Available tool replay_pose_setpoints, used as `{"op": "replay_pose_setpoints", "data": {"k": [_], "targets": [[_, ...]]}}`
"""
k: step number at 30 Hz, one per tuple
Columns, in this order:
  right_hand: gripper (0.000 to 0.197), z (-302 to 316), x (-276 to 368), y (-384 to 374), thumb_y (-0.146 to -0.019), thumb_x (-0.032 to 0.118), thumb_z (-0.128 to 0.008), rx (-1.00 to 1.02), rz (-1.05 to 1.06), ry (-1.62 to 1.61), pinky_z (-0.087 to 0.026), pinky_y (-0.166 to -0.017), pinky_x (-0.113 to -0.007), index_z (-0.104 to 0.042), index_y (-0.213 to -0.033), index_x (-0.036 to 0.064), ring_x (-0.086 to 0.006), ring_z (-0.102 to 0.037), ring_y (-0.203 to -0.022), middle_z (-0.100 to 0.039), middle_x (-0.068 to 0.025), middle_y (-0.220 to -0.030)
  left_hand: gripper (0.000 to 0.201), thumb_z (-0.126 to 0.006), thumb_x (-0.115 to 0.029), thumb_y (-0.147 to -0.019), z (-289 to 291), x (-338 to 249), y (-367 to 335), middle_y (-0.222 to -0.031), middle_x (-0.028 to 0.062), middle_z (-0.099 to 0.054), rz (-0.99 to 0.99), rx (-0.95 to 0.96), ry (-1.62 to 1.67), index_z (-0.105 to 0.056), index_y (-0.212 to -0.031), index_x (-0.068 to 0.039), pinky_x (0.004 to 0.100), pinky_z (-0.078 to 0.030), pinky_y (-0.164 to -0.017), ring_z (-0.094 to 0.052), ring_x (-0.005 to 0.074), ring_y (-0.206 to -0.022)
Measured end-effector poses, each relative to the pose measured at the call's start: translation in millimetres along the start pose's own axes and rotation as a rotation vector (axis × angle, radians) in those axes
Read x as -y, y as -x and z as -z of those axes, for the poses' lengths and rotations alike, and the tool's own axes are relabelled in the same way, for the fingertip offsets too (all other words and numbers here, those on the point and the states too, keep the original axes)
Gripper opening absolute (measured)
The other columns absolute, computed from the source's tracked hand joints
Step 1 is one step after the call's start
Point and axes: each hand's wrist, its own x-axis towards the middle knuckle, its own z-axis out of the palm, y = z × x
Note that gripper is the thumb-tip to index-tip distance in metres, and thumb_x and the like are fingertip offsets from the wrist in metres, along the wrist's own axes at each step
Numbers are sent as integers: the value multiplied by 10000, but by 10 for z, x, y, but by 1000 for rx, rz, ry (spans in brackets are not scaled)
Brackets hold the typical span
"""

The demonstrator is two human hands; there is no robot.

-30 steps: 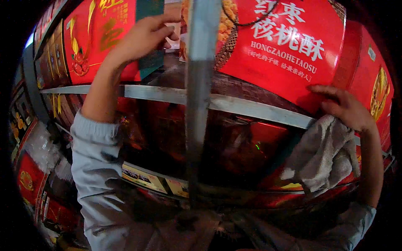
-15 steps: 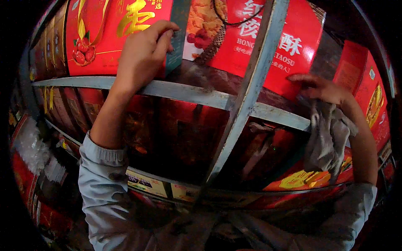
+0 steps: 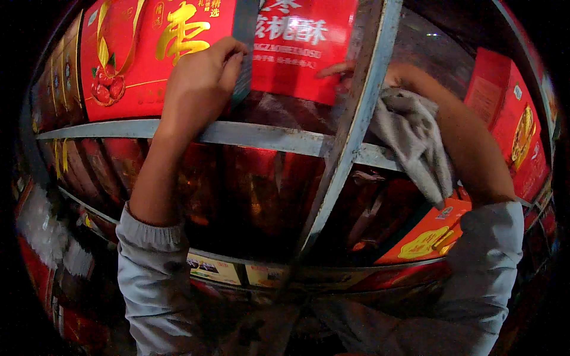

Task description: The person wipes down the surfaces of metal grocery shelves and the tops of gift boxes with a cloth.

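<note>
My left hand (image 3: 202,80) is raised before the right corner of a red gift box (image 3: 142,83) with gold lettering, pictured red dates and a teal side. Its fingers curl inward, and I see nothing between them. Behind the metal post reaches my right hand (image 3: 395,76), partly hidden by it, one finger stretched toward the lower right of a second red box (image 3: 297,68) with white lettering. A crumpled grey cloth (image 3: 415,130) hangs from this hand. The second box stands on the shelf close to the first one's teal side.
A pale metal shelf rail (image 3: 267,133) runs across, crossed by a slanting post (image 3: 350,142). Another red box (image 3: 510,118) stands at right. Dark red boxes (image 3: 249,184) fill the shelf below, beside an orange-red box (image 3: 424,237). Clear plastic wrapping (image 3: 41,222) lies at left.
The box with white lettering has slid left, up against the teal-sided box. My right hand and the cloth moved left with it, behind the post. My left hand has barely moved.
</note>
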Motion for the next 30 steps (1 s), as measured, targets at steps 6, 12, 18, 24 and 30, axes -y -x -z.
{"op": "replay_pose_setpoints", "data": {"k": [6,12,18,24,30], "targets": [[594,23,-182,-708,-766,302,-580,-65,234,185,-404,-774,-273,-338,-1277,122,-161,-498,-895,-543,-80,-1007,160,-479,-160,-805,-41,11,-6,-709,190,-561,-29,-21,31,-559,-900,-59,396,-421,-601,-548,349,-692],[515,-13,-208,-781,-788,313,-554,-255,210,83,-380,-856,-288,-411,-1216,65,-179,-485,-990,-526,-108,-1079,148,-482,-156,-816,41,77,33,-641,168,-538,34,13,-40,-552,-912,-68,362,-414,-564,-553,315,-627],[456,590,-276,1037,-782,370,-533,-702,148,-43,-403,-792,-319,-507,-1085,30,-164,-511,-907,-556,-103,-988,153,-481,-143,-822,-49,21,-2,-646,153,-544,-15,11,28,-548,-925,-53,325,-419,-561,-563,270,-608],[216,805,-406,1509,-800,195,-516,-1377,-59,153,-424,-561,-262,-600,-839,0,-122,-506,-613,-563,-39,-680,138,-487,-111,-822,-2,-25,-7,-748,149,-575,3,18,43,-537,-927,-38,297,-426,-597,-582,224,-670],[403,216,22,1335,-826,226,-517,-715,39,-314,-423,-645,-237,-420,-1174,46,-118,-504,-819,-541,-50,-968,134,-481,-104,-826,29,15,18,-778,142,-586,-26,23,-20,-537,-929,-39,282,-430,-621,-587,219,-703]]}}
